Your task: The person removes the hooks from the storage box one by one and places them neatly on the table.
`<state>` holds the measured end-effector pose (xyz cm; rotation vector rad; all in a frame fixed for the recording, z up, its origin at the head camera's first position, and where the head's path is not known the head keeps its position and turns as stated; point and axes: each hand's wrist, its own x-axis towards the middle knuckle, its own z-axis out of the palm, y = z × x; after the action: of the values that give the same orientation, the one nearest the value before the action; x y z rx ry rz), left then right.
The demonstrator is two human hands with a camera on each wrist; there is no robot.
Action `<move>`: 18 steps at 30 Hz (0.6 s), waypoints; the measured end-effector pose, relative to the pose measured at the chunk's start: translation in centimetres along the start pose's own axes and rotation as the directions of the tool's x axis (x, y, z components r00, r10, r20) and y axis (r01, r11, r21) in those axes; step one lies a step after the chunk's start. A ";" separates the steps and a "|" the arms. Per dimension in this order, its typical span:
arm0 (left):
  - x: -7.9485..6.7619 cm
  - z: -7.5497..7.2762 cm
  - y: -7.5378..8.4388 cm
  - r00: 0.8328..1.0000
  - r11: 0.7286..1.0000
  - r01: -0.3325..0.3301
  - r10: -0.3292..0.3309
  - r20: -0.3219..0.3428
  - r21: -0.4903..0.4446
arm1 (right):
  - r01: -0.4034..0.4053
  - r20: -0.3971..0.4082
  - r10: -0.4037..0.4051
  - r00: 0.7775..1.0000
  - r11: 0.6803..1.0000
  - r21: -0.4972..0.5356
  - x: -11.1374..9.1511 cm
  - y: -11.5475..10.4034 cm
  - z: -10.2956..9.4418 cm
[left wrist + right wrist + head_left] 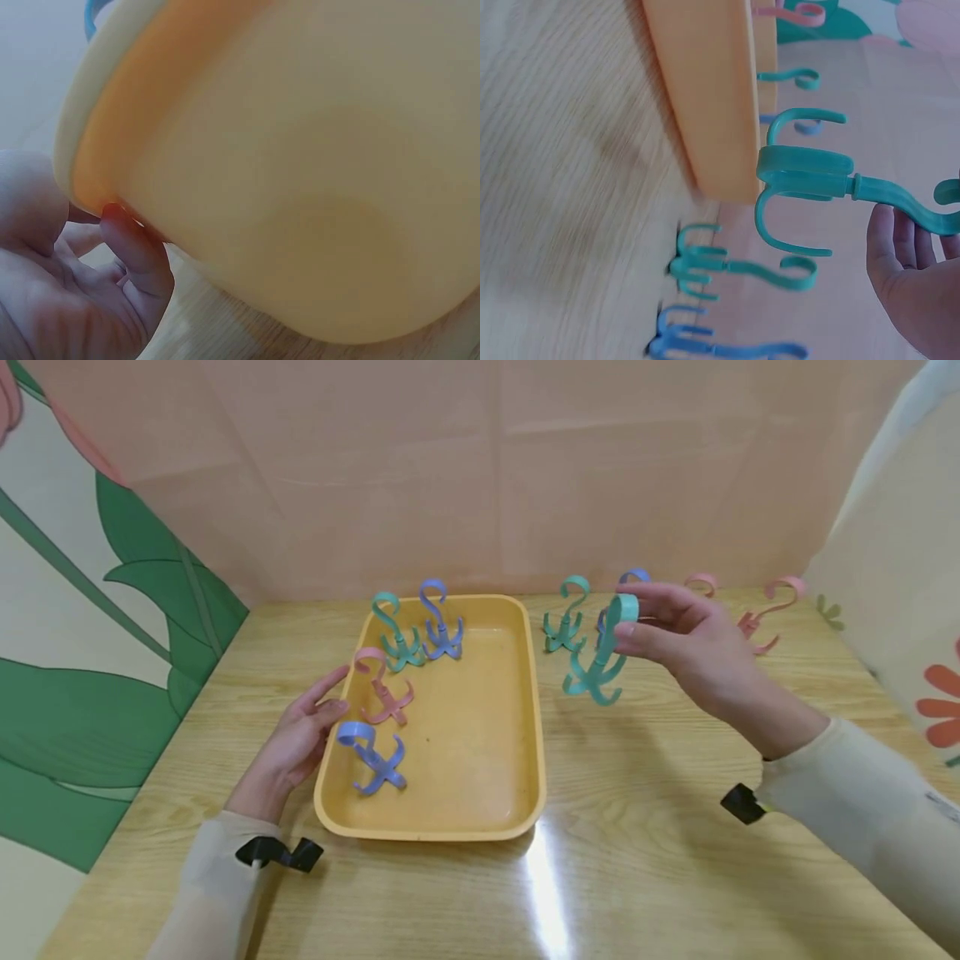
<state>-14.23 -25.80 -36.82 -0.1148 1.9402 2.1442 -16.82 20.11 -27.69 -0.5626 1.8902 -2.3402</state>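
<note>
My right hand pinches a green four-pronged swivel hook by its curved upper part, prongs pointing down, to the right of a yellow tray. In the right wrist view the same green hook hangs above the table level, near the tray wall. My left hand holds the tray's left side, thumb at the rim. Seen from the left wrist, a fingertip presses under that rim. Standing in the tray along its left side are a green hook, a pink hook and two blue hooks.
Behind my right hand, on the wooden table, stand another green hook, a blue hook partly hidden in the head view, and two pink hooks. A pinkish covering rises along the table's back edge.
</note>
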 end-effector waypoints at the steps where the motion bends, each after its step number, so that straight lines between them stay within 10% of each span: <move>1: 0.0 0.0 0.0 1.000 1.000 0.001 -0.001 0.000 -0.001 | 0.004 -0.010 -0.004 1.000 1.000 0.015 -0.2 0.0 -0.5; 18: -0.1 0.1 0.1 1.000 1.000 0.006 -0.006 -0.005 -0.018 | 0.105 -0.091 -0.098 0.991 0.992 0.072 -2.9 0.7 -9.5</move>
<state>-14.17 -25.71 -36.70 -0.1290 1.9210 2.1595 -17.36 29.65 -30.68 -0.5705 1.8390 -2.5288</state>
